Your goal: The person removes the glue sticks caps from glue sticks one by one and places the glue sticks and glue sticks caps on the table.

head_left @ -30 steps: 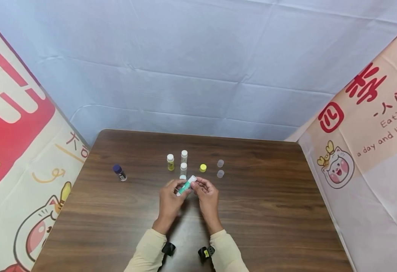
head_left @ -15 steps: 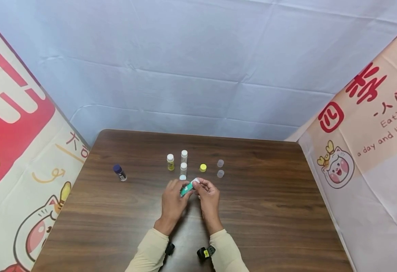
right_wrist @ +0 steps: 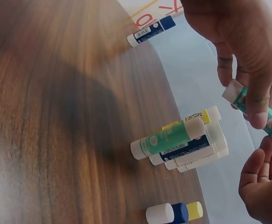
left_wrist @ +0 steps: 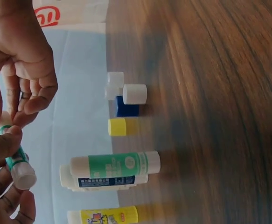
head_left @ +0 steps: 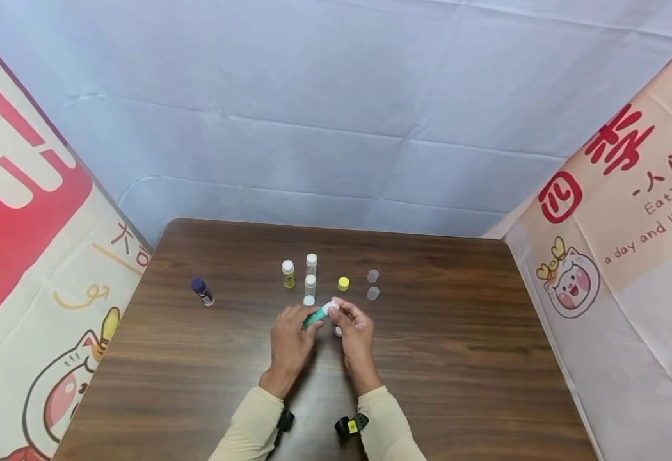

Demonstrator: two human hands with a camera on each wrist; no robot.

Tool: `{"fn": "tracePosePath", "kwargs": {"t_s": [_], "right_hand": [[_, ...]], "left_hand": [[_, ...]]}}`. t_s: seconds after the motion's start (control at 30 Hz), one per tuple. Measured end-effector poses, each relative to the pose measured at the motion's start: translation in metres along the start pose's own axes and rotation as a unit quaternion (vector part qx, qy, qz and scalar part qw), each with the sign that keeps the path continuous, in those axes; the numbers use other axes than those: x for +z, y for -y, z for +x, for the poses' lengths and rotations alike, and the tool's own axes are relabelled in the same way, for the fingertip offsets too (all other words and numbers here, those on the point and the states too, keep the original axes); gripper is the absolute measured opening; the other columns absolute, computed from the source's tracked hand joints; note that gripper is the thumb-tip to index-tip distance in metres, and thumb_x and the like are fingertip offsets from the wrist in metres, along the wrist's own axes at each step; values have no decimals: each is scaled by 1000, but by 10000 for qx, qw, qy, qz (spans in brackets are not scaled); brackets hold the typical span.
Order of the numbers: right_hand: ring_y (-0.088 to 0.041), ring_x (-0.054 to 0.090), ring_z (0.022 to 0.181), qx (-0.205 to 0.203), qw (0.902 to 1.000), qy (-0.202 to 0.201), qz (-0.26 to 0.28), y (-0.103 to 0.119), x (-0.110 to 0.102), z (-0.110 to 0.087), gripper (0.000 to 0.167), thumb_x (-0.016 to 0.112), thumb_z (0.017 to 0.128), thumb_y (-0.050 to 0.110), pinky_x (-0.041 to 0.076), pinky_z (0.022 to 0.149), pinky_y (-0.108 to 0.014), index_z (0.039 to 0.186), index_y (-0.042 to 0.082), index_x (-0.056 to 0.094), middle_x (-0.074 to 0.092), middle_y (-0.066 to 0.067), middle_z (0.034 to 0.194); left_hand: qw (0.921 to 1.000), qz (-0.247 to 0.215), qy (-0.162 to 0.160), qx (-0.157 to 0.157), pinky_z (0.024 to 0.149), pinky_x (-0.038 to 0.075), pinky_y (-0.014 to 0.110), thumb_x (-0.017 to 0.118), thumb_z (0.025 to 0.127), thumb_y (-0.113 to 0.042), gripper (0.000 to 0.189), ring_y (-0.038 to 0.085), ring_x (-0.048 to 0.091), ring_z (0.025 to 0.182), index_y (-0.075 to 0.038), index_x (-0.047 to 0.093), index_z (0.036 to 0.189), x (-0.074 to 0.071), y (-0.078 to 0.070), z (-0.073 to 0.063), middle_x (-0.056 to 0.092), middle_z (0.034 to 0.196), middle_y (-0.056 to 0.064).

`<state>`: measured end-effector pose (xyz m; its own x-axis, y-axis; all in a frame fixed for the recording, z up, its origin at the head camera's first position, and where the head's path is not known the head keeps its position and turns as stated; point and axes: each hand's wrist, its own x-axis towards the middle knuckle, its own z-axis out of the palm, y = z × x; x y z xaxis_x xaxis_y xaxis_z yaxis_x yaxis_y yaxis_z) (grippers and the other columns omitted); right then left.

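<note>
In the head view, a green-and-white glue stick (head_left: 313, 317) is held tilted above the table between both hands. The left hand (head_left: 288, 342) grips its green barrel, thumb along the near side; its white base (left_wrist: 24, 177) sticks out in the left wrist view. The right hand (head_left: 358, 339) pinches the white far end between thumb and fingers, largely covering it. Just beyond stand several uncovered glue sticks: a green one (left_wrist: 112, 165), a navy-labelled one (right_wrist: 184, 149) and a yellow one (head_left: 288, 275). A white cap (left_wrist: 135, 94) sits on the table beside the right hand.
A blue-capped glue stick (head_left: 202, 292) stands apart at the left. Right of the group are a yellow cap (head_left: 344, 283) and two translucent caps, one nearer (head_left: 373, 293) and one farther (head_left: 373, 276). A blue cap (left_wrist: 126, 107) is hidden behind the right hand in the head view.
The held glue stick has shifted slightly right and lies flatter. The right hand has edged right, and a white cap now shows beside it. The standing glue sticks have not moved.
</note>
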<state>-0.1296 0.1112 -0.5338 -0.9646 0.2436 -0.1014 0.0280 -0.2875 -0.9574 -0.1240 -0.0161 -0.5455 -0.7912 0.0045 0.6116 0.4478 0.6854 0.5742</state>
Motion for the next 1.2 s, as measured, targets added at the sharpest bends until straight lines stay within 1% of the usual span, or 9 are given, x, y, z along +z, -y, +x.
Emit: {"fn": "tracePosePath", "kwargs": {"t_s": [0.13,0.27,0.37,0.5,0.67,0.77,0.87,1.0,1.2], "right_hand": [[-6,61,78,-192,9995,200,170,2,-2,0,31,68,86,-2,49,66,-19,112,-18,60,67,-7,96],[-8,61,79,-316,9988,224,290,3,-6,2,32,65,89,-3,50,66,-18,116,-18,58,66,-7,97],[-9,59,77,-397,9986,196,297,2,-10,4,33,63,89,-3,50,64,-18,117,-19,56,64,-6,95],[-8,58,76,-513,9984,144,202,0,-16,8,32,60,90,-5,50,66,-20,118,-20,55,62,-5,93],[-6,58,82,-761,9967,139,-253,1,-26,10,30,59,91,-7,50,69,-19,119,-17,57,63,-20,101],[-6,58,86,-1062,9927,172,-548,9,-29,7,28,56,91,-10,48,72,-16,118,-19,56,60,-34,108],[-9,58,88,-1259,9889,180,-771,19,-31,4,28,54,90,-13,46,74,-13,117,-22,54,57,-40,111],[-12,57,90,-1315,9854,121,-1071,22,-37,3,28,54,91,-12,45,76,-13,118,-20,55,59,-38,111],[-18,58,88,-1260,9803,-68,-1518,19,-46,4,28,55,90,-13,45,73,-14,118,-16,58,61,-35,110]], "left_hand": [[10000,-14,41,-1,61,42,36,86,67,-14,33,22,63,76,-6,73,96,-2,2,-1,71,88,4],[9998,-153,-15,-83,65,48,38,84,71,-14,32,24,65,78,-4,73,99,-6,5,-1,71,90,7],[9985,-454,-110,-270,69,52,40,82,74,-11,31,25,66,80,-3,71,101,-9,8,-1,71,91,9],[9927,-968,-162,-700,68,54,42,80,76,-5,29,26,66,77,0,69,103,-14,12,1,71,92,13],[9821,-1405,-196,-1241,68,53,43,79,76,0,29,24,64,74,3,66,102,-18,17,3,70,89,14],[9758,-1584,-207,-1492,70,53,46,79,77,-1,29,24,65,76,4,66,102,-19,20,3,70,89,14],[9719,-1645,-178,-1675,72,53,47,79,78,-3,28,24,66,78,3,65,102,-21,21,3,71,90,14],[9694,-1605,-130,-1854,73,54,47,78,78,-1,28,25,67,78,3,63,100,-24,23,2,70,90,14],[9735,-1430,-76,-1784,75,56,43,77,78,1,26,28,69,81,2,62,99,-24,32,-1,70,91,16]]}}
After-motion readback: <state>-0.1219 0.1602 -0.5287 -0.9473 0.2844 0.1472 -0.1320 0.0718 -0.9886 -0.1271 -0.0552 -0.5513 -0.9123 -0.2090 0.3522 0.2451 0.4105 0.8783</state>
